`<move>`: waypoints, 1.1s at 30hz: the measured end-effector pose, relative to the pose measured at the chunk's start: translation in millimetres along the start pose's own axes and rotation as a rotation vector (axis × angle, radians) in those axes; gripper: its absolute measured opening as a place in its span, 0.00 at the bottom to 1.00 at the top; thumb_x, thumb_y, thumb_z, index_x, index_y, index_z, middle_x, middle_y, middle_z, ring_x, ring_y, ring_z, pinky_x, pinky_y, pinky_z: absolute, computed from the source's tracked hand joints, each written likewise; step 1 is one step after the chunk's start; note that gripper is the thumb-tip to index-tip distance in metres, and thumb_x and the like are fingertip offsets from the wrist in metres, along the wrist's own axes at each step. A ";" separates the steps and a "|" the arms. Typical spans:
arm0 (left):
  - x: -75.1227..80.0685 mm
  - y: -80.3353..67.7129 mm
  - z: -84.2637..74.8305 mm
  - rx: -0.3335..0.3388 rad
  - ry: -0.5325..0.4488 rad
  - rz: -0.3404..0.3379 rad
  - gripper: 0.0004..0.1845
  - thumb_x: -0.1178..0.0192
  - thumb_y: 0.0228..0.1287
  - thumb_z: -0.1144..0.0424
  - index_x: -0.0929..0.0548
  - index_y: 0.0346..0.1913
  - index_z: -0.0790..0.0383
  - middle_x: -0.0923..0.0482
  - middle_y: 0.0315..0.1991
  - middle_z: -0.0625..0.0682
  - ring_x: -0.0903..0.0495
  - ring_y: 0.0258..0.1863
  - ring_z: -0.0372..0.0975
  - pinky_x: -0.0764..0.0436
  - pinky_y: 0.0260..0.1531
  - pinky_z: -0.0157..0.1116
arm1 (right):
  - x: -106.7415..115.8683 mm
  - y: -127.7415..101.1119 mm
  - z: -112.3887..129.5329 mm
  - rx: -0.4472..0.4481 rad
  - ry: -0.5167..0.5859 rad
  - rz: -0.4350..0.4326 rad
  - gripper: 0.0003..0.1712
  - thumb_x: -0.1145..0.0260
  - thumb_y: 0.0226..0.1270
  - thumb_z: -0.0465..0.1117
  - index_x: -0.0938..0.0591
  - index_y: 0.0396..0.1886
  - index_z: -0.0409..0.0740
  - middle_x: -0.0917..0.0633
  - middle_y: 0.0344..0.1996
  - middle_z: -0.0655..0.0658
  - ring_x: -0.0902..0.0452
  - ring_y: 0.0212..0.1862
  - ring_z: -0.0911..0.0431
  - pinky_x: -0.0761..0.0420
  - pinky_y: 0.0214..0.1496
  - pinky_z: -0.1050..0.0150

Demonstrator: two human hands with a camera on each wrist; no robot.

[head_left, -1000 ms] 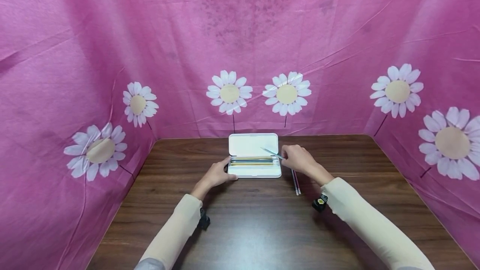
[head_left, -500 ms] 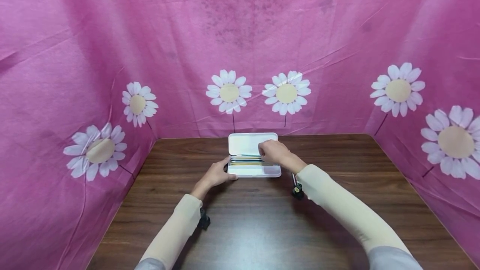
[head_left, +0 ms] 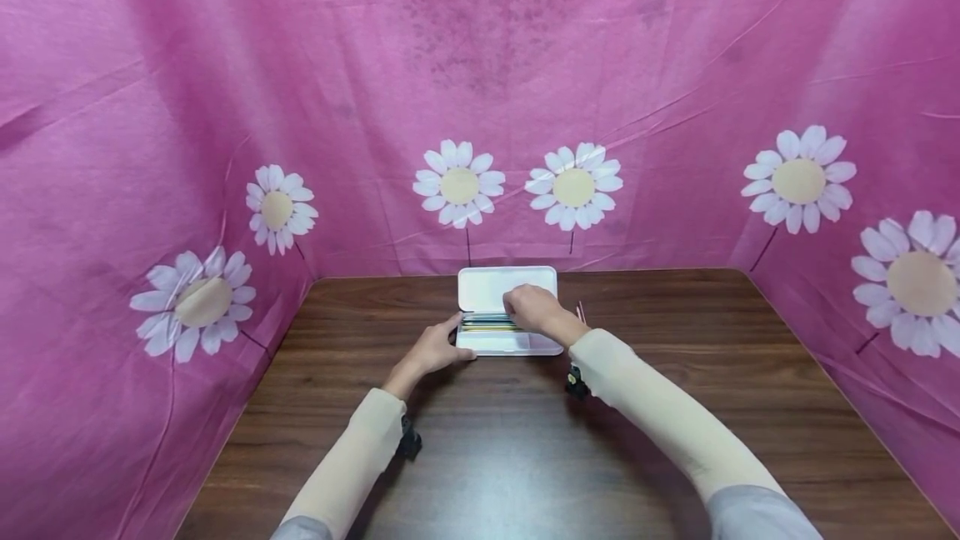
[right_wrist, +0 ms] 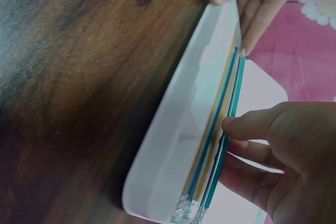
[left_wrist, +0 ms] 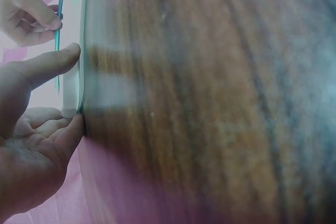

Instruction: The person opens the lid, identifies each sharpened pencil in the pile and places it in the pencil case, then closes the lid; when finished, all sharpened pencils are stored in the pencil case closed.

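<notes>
Right hand [head_left: 529, 309] is pinching a teal pencil [right_wrist: 227, 129], laying it into the open white case [head_left: 507, 342] at surface 12 o'clock, while left hand [head_left: 433, 350] is bracing its 9 o'clock end with relaxed fingers; next likely needs release flat among the pencils.

Head view high, facing forward-down; wrist views close, sharing pencil case [head_left: 508, 343].
</notes>
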State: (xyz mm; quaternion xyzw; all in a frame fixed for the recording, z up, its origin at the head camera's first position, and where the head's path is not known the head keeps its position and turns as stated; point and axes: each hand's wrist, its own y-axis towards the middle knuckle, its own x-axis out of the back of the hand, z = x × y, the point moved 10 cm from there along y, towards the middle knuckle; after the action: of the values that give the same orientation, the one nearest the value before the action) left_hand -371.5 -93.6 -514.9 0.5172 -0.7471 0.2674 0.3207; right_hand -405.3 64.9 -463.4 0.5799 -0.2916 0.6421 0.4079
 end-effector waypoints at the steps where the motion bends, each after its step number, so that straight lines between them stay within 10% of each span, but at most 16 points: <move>1: 0.1 -0.3 -0.1 0.001 -0.004 -0.002 0.51 0.22 0.60 0.53 0.35 0.82 0.63 0.27 0.75 0.66 0.26 0.75 0.55 0.27 0.75 0.51 | -1.3 0.0 0.2 0.003 -0.004 0.001 0.09 0.30 0.63 0.29 0.14 0.27 0.47 0.12 0.30 0.48 0.17 0.36 0.52 0.13 0.41 0.52; 33: -0.1 -0.2 -1.6 -0.013 0.025 -0.004 0.49 0.25 0.62 0.54 0.35 0.82 0.66 0.27 0.75 0.68 0.26 0.74 0.58 0.27 0.75 0.55 | -10.1 -4.5 -1.2 0.044 -0.013 -0.071 0.08 0.32 0.65 0.29 0.10 0.35 0.44 0.13 0.33 0.45 0.13 0.41 0.47 0.11 0.44 0.51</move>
State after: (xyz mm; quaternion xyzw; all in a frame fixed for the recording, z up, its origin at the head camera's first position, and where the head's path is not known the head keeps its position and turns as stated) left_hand -370.9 -92.4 -513.9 0.5130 -0.7439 0.2683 0.3340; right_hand -402.1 66.2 -473.9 0.6029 -0.2596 0.6296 0.4157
